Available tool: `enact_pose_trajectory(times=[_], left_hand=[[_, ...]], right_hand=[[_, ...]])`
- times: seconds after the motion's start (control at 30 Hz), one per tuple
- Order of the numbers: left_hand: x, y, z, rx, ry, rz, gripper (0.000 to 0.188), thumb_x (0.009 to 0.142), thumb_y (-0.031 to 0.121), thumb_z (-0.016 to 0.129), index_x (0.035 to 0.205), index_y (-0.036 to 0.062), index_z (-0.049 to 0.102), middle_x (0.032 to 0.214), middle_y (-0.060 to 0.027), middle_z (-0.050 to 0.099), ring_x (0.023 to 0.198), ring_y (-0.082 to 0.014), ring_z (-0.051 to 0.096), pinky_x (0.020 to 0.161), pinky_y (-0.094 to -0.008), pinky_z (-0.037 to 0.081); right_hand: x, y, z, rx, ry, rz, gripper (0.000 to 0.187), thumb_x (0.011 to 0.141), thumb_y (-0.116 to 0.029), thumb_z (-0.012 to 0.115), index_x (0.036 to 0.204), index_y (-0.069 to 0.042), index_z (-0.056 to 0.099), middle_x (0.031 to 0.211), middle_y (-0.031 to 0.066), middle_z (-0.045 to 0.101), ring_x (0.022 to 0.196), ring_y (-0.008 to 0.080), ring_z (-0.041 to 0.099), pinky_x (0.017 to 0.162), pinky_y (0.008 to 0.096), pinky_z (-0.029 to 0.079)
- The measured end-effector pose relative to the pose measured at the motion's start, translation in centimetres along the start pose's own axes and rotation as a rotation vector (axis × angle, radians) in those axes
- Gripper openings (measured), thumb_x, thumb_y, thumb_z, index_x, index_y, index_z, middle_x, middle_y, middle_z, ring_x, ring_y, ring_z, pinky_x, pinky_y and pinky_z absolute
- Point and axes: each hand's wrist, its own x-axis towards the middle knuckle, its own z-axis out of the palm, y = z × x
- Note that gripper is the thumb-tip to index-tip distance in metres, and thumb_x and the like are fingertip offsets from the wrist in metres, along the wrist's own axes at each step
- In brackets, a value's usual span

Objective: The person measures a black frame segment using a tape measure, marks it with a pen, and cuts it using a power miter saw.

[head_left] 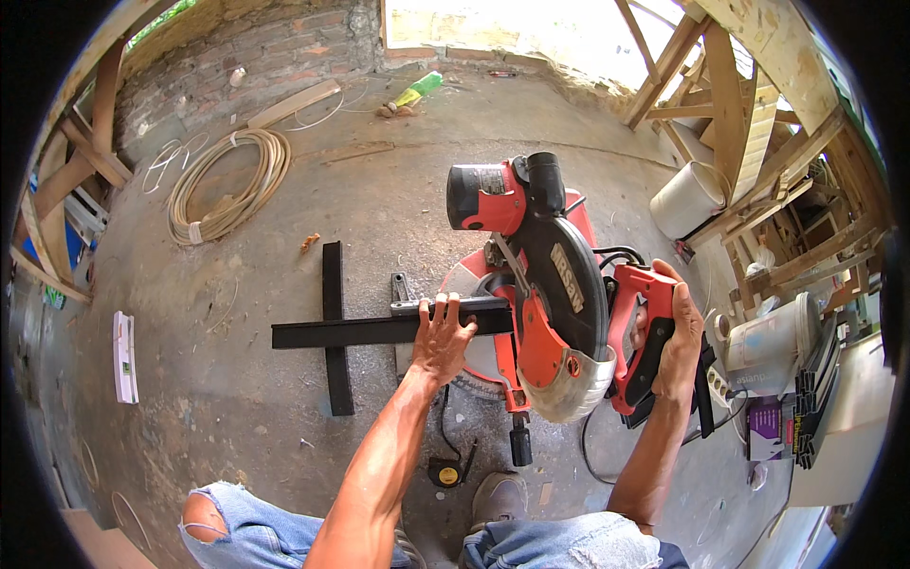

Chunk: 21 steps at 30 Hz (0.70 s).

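Observation:
A red and black miter saw (pixel 561 275) stands on the floor in front of me. My right hand (pixel 679 332) is wrapped around its red and black handle (pixel 637 332). A long black bar (pixel 355 331) lies across the saw's base along the fence, its left end jutting out past the base. My left hand (pixel 442 341) grips this bar from above, fingers bent over it toward the fence, left of the blade guard (pixel 566 389). The bar's overhanging part crosses over a second black bar (pixel 334 280) on the floor. The blade itself is mostly hidden by the guard.
A tape measure (pixel 445 472) lies near my shoe (pixel 500 497). A hose coil (pixel 277 180), a wood plank (pixel 296 102) and a green bottle (pixel 419 88) are farther off. Buckets (pixel 689 199) and wooden frames (pixel 730 114) stand right. A power cord trails beside the saw.

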Motion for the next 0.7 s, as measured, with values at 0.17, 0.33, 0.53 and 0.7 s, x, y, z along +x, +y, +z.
enact_pose_trajectory(times=[0.17, 0.33, 0.53, 0.7], left_hand=[[0.04, -0.09, -0.04, 0.005, 0.002, 0.004, 0.035, 0.081, 0.026, 0.076, 0.115, 0.018, 0.073, 0.13, -0.018, 0.043, 0.132, -0.0362, 0.035, 0.109, -0.0599, 0.024], [0.05, -0.08, -0.12, -0.003, 0.006, 0.009, 0.035, 0.081, 0.027, 0.077, 0.115, 0.0176, 0.073, 0.129, -0.0181, 0.043, 0.131, -0.0362, 0.036, 0.108, -0.06, 0.024], [0.11, 0.0, -0.24, 0.001, 0.005, 0.004, 0.036, 0.081, 0.027, 0.077, 0.115, 0.0178, 0.073, 0.129, -0.0179, 0.043, 0.132, -0.0359, 0.035, 0.109, -0.0599, 0.023], [0.0, -0.1, -0.08, 0.012, -0.01, 0.002, 0.037, 0.081, 0.027, 0.077, 0.117, 0.0182, 0.073, 0.13, -0.0178, 0.042, 0.132, -0.036, 0.035, 0.109, -0.0595, 0.023]], right_hand=[[-0.03, -0.07, 0.13, 0.014, 0.002, 0.009, 0.057, 0.106, -0.048, 0.046, 0.135, -0.001, 0.056, 0.068, -0.0022, 0.06, 0.052, 0.0032, 0.052, 0.046, 0.0193, 0.041], [-0.02, 0.08, -0.03, -0.007, 0.003, 0.0, 0.057, 0.106, -0.049, 0.046, 0.135, -0.001, 0.056, 0.068, -0.0021, 0.059, 0.052, 0.0034, 0.052, 0.046, 0.0194, 0.041], [-0.07, -0.11, 0.16, 0.005, 0.006, 0.009, 0.058, 0.105, -0.049, 0.046, 0.136, 0.0, 0.055, 0.068, -0.0021, 0.059, 0.052, 0.0034, 0.052, 0.047, 0.0196, 0.041], [-0.24, -0.22, 0.36, -0.027, 0.012, 0.008, 0.06, 0.105, -0.051, 0.046, 0.136, 0.0, 0.055, 0.068, -0.0022, 0.059, 0.053, 0.0031, 0.052, 0.047, 0.0194, 0.042]])
